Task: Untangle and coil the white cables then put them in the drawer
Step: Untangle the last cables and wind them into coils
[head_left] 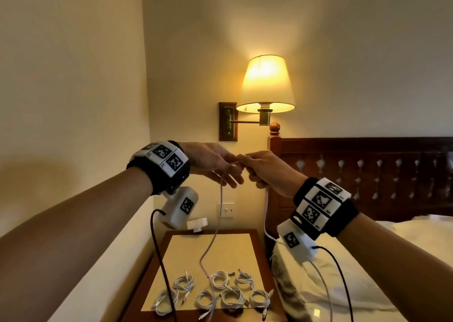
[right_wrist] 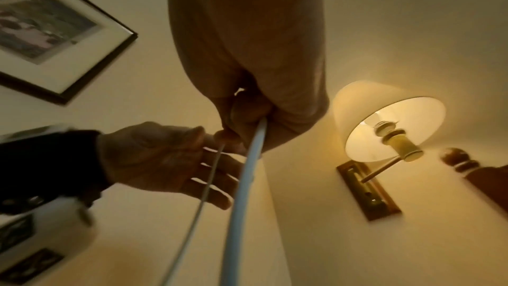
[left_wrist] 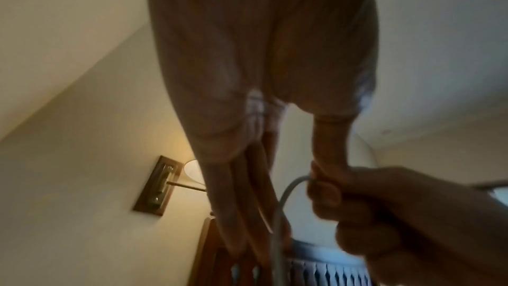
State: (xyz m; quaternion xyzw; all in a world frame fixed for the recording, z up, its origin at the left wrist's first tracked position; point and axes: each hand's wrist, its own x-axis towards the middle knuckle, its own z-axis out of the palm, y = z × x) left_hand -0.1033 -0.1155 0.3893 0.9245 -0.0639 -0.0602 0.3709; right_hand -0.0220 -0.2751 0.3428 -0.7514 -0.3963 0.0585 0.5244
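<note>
A white cable (head_left: 221, 199) is held up in front of the wall between both hands. My left hand (head_left: 215, 164) pinches it with the thumb while its other fingers (right_wrist: 214, 173) stay straight and spread. My right hand (head_left: 264, 172) is a fist curled round the cable (right_wrist: 247, 171), touching the left thumb (left_wrist: 329, 145). One strand hangs from the left hand to the nightstand (head_left: 245, 243). A second strand drops from the right fist toward the bed. Several coiled white cables (head_left: 218, 280) lie at the nightstand's front. No drawer is in view.
A lit wall lamp (head_left: 266, 83) hangs just behind the hands. A dark wooden headboard (head_left: 367, 174) and a bed with white linen (head_left: 367, 248) fill the right. A white plug (head_left: 197, 224) sits on the wall above the nightstand. A framed picture (right_wrist: 49, 36) hangs higher up.
</note>
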